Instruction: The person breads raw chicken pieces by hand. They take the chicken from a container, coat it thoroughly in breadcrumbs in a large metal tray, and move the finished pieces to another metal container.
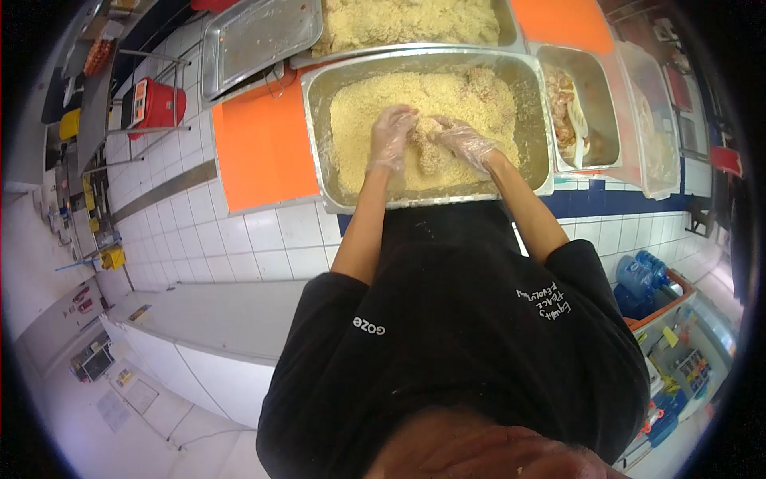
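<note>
In a deep metal pan [428,200] before me lies a bed of pale yellow breading crumbs [365,96]. A crumb-coated piece of meat [427,152], possibly chicken, sits between my hands over the crumbs. My right hand [468,142], in a clear plastic glove, has its fingers around the upper right of the piece. My left hand [390,136], gloved likewise, is curled close against the piece's left side; whether it grips is hard to see. More coated pieces [482,90] rest in the pan's far right part.
Another pan of crumbs [413,24] stands beyond. To the right, a smaller metal pan [601,108] holds raw meat [559,108] and a pale utensil [578,129], beside a clear plastic tub [655,138]. At left are an orange tabletop [263,155] and a metal tray [260,42].
</note>
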